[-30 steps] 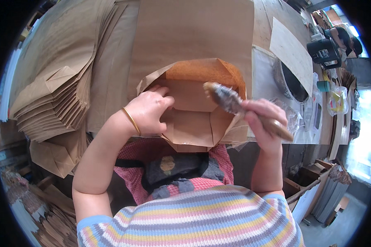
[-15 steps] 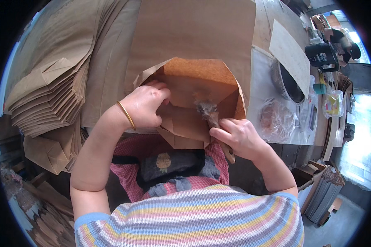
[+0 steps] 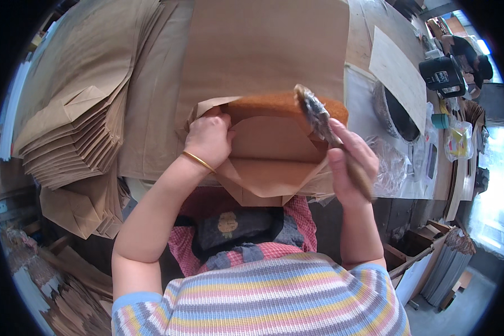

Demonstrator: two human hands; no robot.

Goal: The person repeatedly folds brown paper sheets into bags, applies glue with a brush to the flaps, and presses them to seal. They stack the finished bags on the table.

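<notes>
A brown paper bag (image 3: 266,180) lies on the worktable in front of me, its mouth spread open and its bottom folds showing. My left hand (image 3: 209,136) is closed on the bag's left edge, fingertips tucked inside the rim and partly hidden. Over the bag's right side, my right hand (image 3: 354,159) grips a wooden-handled brush (image 3: 317,115). Wet, greyish paste coats the brush's head, which points up and away to the left, above the bag's far edge.
Folded paper bags (image 3: 73,143) are stacked at the left. Large brown paper (image 3: 266,50) covers the table beyond. At right are a pale board (image 3: 396,78) over a dark bowl (image 3: 393,116), clear plastic (image 3: 391,171), and a black container (image 3: 441,75). Another person (image 3: 467,59) is farther off.
My right hand has lifted the brush out of the bag, up and to the right. The bag's far edge has sunk lower. My left hand keeps its hold on the left edge.
</notes>
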